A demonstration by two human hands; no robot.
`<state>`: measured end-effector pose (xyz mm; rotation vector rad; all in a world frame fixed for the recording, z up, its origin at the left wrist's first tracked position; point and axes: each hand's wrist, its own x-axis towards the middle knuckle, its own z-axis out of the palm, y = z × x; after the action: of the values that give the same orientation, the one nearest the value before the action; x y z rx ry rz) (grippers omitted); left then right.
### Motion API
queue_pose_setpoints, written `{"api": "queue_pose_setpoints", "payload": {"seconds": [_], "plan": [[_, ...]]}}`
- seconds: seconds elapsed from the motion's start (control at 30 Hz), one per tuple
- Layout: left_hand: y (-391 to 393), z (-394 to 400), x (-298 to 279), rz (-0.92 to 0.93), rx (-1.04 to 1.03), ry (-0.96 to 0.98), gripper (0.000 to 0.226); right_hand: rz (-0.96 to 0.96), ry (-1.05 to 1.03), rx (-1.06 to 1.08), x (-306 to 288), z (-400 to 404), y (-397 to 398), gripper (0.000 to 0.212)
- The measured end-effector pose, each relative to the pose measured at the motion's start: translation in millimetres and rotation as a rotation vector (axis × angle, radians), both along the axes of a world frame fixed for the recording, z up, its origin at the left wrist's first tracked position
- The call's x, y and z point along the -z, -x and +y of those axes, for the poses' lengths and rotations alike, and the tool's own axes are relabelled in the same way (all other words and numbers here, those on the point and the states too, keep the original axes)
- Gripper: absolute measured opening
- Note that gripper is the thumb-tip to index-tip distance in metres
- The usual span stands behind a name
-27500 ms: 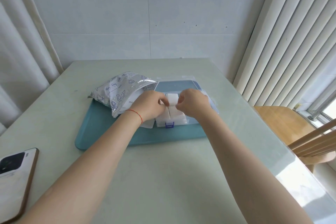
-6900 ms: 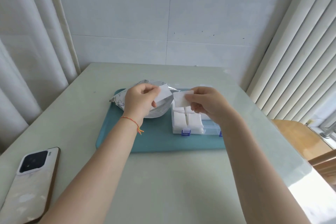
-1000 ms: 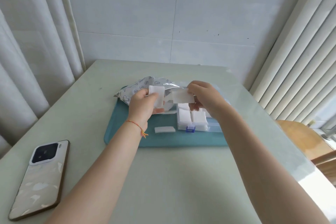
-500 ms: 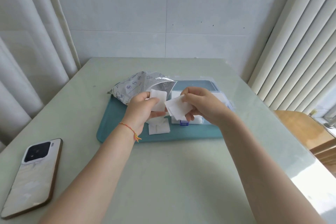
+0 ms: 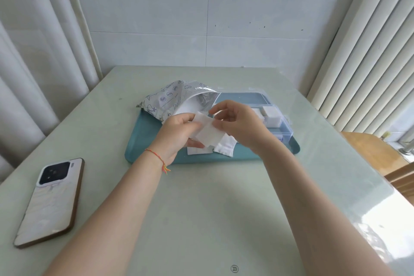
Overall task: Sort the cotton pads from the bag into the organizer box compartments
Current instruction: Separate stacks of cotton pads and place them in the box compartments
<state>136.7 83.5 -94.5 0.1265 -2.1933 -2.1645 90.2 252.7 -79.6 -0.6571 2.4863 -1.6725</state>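
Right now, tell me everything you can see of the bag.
The bag is a crinkled foil pouch, white outside with blue printed icons, silvery inside. It lies on its side at the teal tray's far left corner, mouth gaping open toward the organizer box. White pads show inside the mouth. The left hand sits just in front; contact is unclear.

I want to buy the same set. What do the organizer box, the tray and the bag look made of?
Organizer box: clear, glossy hard plastic; the pads show through its walls.
Tray: teal, smooth and matte with rounded edges, probably plastic or silicone.
Bag: thin crinkled film, printed outside and silvery inside its open mouth, likely foil-lined plastic.
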Motion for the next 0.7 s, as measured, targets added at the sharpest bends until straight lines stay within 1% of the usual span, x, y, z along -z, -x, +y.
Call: {"api": "queue_pose_setpoints", "payload": {"seconds": [0.17, 0.33, 0.43, 0.53, 0.63, 0.7], "plan": [[-3.8, 2.6, -3.6, -0.002, 0.09, -0.021, 0.021, 0.071, 0.065, 0.034, 1.4, 2.4, -2.4, 0.02], [-4.4, 9.1, -4.5, -0.038, 0.119, -0.133, 0.02, 0.156, 0.047, 0.071, 2.5, 2.3, -4.1, 0.017], [-4.7, 8.6, 0.1, -0.041, 0.166, -0.115, 0.017, 0.172, 0.097, 0.093, 4.2, 0.0, -5.8, 0.017], [-3.0, 8.7, 5.1, -0.042, 0.118, -0.11, 0.017, 0.152, 0.113, 0.094, 4.6, -0.1, -5.7, 0.018], [-2.2, 7.9, 3.6, -0.023, 0.052, -0.158, 0.02, 0.095, 0.102, 0.078, 3.5, 3.8, -4.7, 0.023], [-1.1, 6.7, 3.4, -0.023, 0.017, -0.183, 0.02, 0.077, 0.098, 0.086, 1.0, 6.6, -4.6, 0.023]]}}
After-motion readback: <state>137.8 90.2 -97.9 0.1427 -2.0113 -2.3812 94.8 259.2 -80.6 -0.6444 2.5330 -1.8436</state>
